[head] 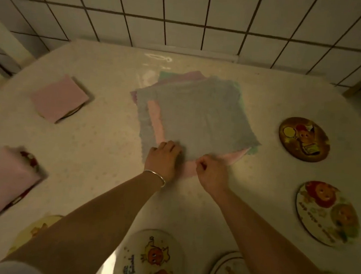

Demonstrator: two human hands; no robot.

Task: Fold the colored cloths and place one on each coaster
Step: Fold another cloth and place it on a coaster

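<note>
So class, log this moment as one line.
left hand holding grey cloth | right hand pinching pink cloth | two coasters covered

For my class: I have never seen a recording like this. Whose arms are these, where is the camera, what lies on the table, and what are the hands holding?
There is no machine here. A person wears one wide-angle camera on the head, looking down at their own arms. The pale table holds a loose stack of thin coloured cloths, grey on top. The left hand, with a silver bangle on its wrist, and the right hand both grip the stack's near edge. Two folded pink cloths already lie on coasters at the left. Round picture coasters at the right and near edge are bare.
</note>
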